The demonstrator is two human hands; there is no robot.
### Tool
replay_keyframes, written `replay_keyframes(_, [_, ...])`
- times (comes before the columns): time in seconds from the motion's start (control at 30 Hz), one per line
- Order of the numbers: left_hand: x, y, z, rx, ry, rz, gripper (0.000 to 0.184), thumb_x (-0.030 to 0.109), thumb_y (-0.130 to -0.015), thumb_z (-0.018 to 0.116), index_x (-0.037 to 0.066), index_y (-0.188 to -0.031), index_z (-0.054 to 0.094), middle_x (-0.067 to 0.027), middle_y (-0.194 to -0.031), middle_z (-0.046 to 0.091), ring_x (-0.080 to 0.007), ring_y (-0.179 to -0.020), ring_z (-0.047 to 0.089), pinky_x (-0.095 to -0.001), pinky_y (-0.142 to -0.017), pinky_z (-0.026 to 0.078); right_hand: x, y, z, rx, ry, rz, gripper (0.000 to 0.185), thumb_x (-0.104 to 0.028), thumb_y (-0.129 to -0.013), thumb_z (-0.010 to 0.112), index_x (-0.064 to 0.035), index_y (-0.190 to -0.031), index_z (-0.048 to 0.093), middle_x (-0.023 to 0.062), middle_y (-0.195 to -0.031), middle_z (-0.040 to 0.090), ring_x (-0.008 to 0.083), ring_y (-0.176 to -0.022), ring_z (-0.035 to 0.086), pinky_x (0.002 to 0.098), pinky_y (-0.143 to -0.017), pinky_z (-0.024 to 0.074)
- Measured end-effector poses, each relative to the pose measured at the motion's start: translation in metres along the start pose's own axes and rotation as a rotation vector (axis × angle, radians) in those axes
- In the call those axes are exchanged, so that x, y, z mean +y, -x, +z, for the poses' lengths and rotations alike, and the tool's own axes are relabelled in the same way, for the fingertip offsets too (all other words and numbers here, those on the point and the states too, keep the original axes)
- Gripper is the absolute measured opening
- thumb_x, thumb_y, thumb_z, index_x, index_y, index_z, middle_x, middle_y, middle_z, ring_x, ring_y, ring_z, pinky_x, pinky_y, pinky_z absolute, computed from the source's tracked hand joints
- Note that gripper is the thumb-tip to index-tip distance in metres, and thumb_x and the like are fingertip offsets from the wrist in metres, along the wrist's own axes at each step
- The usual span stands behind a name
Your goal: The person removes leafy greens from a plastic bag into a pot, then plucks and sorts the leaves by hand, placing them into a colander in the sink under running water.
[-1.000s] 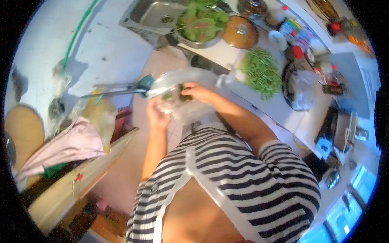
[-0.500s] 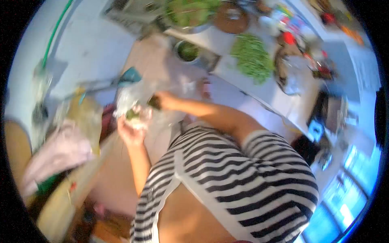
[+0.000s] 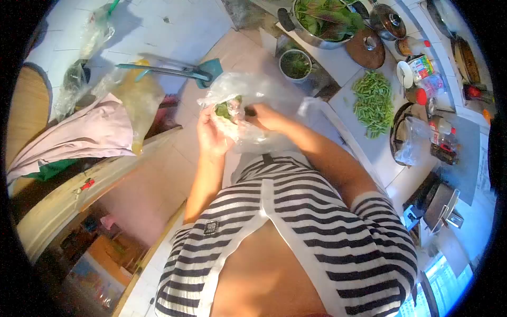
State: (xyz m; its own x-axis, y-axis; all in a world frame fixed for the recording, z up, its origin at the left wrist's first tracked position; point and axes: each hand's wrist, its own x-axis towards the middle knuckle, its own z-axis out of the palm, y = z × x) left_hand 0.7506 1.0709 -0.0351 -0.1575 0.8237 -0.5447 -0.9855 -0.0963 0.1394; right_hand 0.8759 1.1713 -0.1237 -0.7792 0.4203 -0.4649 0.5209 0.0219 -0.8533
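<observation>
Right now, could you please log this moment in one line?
left hand: holding bag | right hand: at bag | chopped greens: on counter

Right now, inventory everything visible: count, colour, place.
Clear bag: 1, colourless, upper middle
Pot: 1, silver, upper right
Greens: 1 heap, green, in pot
Lid: 1, brown, beside pot
Cut vegetables: 1 pile, green, right
Container: 1, pale, upper centre
Dustpan: 1, teal, upper left
Cloth: 1, pink, left
Another bag: 1, yellowish, beside cloth
Bottles: several, mixed, far right
Shirt: 1, black-white stripes, lower centre
Left hand: 1, at clear bag
Right hand: 1, at clear bag
</observation>
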Motion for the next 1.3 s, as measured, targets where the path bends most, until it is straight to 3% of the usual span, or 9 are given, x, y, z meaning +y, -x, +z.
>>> replay_keyframes(0.33, [0.037,0.01,-0.089,0.607,-0.198,0.433,0.025,0.025,-0.081,0.05,0.005,-0.097,0.055,-0.0086,-0.091,0.059,-0.0216,-0.08,0.056,-0.0373,-0.073,0.047,0.002,0.023,-0.026,0.496,0.053,-0.576,0.015,-0.017,-0.083,0.056,-0.0043,-0.091,0.056,0.0091,-0.073,0.053,0.0183,-0.061,0.054,0.0318,-0.052,0.0439])
replay_keyframes(0.43, [0.027,0.009,-0.115,0.664,-0.065,0.424,0.023,0.025,-0.081,0.049,0.007,-0.094,0.056,-0.0086,-0.087,0.061,-0.0199,-0.075,0.057,-0.0351,-0.068,0.049,0.08,-0.031,-0.053,0.398,-0.58,0.39,0.042,-0.039,-0.081,0.057,-0.0017,-0.099,0.05,0.0157,-0.093,0.059,0.0276,-0.078,0.058,0.0358,-0.065,0.0472])
replay_keyframes(0.53, [0.01,0.003,-0.156,0.616,0.102,0.353,0.024,0.025,-0.081,0.049,0.006,-0.094,0.055,-0.0078,-0.084,0.06,-0.0184,-0.073,0.058,-0.0327,-0.066,0.05,0.245,-0.114,-0.073,0.396,-0.307,0.304,0.061,-0.043,-0.079,0.058,-0.0076,-0.124,0.039,0.013,-0.119,0.048,0.0287,-0.104,0.05,0.0451,-0.082,0.0421])
replay_keyframes(0.67, [-0.007,-0.034,-0.202,0.655,0.279,0.338,0.026,0.024,-0.079,0.049,0.004,-0.095,0.055,-0.007,-0.081,0.06,-0.0158,-0.071,0.058,-0.0301,-0.066,0.05,0.229,-0.157,-0.091,0.556,-0.556,0.646,0.066,-0.042,-0.084,0.055,-0.017,-0.136,0.023,0.0155,-0.13,0.035,0.0347,-0.11,0.043,0.0552,-0.087,0.0367])
replay_keyframes(0.87, [-0.028,-0.111,-0.245,0.612,0.398,0.269,0.023,0.017,-0.08,0.047,0.004,-0.096,0.056,-0.0116,-0.089,0.059,-0.0215,-0.081,0.057,-0.0341,-0.076,0.046,0.247,-0.117,-0.02,-0.225,-0.577,0.614,0.071,-0.048,-0.088,0.044,-0.0157,-0.14,0.008,0.0145,-0.139,0.024,0.0322,-0.125,0.029,0.0514,-0.099,0.0248])
replay_keyframes(0.97, [-0.067,-0.142,-0.276,0.735,-0.782,0.304,0.029,0.022,-0.079,0.051,0.002,-0.1,0.055,-0.0149,-0.094,0.059,-0.026,-0.087,0.057,-0.0372,-0.08,0.044,0.237,-0.091,0.018,-0.338,-0.279,0.247,0.062,-0.044,-0.091,0.04,-0.0064,-0.137,0.021,0.0104,-0.131,0.037,0.0244,-0.118,0.039,0.0374,-0.099,0.03])
replay_keyframes(1.03, [-0.093,-0.156,-0.271,0.598,-1.779,0.211,0.04,0.027,-0.076,0.057,-0.001,-0.104,0.054,-0.0194,-0.1,0.056,-0.0329,-0.095,0.054,-0.041,-0.087,0.041,0.19,-0.095,0.033,-0.045,-0.969,0.637,0.063,-0.035,-0.089,0.048,-0.0171,-0.141,0.017,0.0134,-0.14,0.02,0.0234,-0.127,0.028,0.0354,-0.093,0.0385])
replay_keyframes(1.17, [-0.125,-0.175,-0.259,0.145,-1.846,0.16,0.049,0.023,-0.072,0.062,0.003,-0.115,0.05,-0.0188,-0.122,0.043,-0.0335,-0.108,0.047,-0.048,-0.094,0.033,0.221,-0.113,0.038,0.111,-0.18,0.74,0.043,-0.018,-0.086,0.047,-0.001,-0.125,0.042,0.0124,-0.117,0.051,0.023,-0.103,0.05,0.0328,-0.081,0.0444])
replay_keyframes(1.3, [-0.092,-0.175,-0.226,0.14,-1.851,0.235,0.055,0.021,-0.073,0.063,0.008,-0.123,0.045,-0.0148,-0.137,0.031,-0.0335,-0.116,0.042,-0.0525,-0.098,0.028,0.334,-0.156,-0.035,0.579,-0.532,0.473,0.021,-0.019,-0.081,0.05,-0.0054,-0.097,0.055,0.0078,-0.086,0.059,0.0199,-0.072,0.054,0.0313,-0.066,0.0445])
